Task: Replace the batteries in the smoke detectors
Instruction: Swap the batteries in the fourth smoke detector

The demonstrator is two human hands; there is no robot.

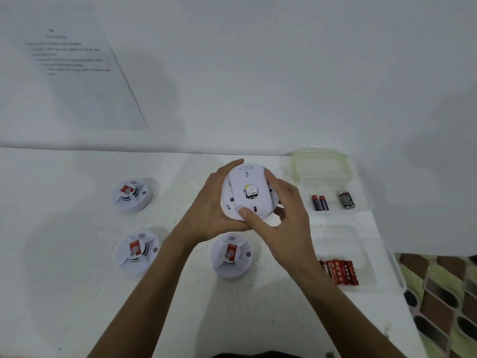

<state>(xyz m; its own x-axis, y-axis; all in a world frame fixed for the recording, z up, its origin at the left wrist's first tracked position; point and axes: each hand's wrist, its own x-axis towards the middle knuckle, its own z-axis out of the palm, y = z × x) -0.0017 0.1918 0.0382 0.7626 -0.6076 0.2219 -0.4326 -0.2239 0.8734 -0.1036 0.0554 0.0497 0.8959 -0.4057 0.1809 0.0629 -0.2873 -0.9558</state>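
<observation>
You've got the smoke detector point(247, 192) up off the white counter point(77, 293), held just above its middle, back face tilted up at you, with a small yellow-and-white part showing through the round opening in its centre. Your left hand point(211, 202) cups the left rim, fingers point(232, 164) curled over the far edge. Your right hand point(286, 210) wraps the right side, and its thumb point(251, 215) presses on the back plate near the lower edge. Both hands are closed round the unit. Three more detectors sit face up on the counter: one far left point(131, 195), one near left point(138, 251), one just below your hands point(231, 255). To your right stand clear containers: a green-rimmed one point(320, 161) by the wall, one point(366, 192) holding a few loose batteries point(320, 202), and a nearer one point(366, 254) with a row of red batteries point(339, 271). A plain white wall point(258, 73) rises behind the counter, and a printed sheet point(72, 68) is stuck to it at upper left, its text too blurred to read. A patterned surface point(444, 293) shows past the counter's right edge.
</observation>
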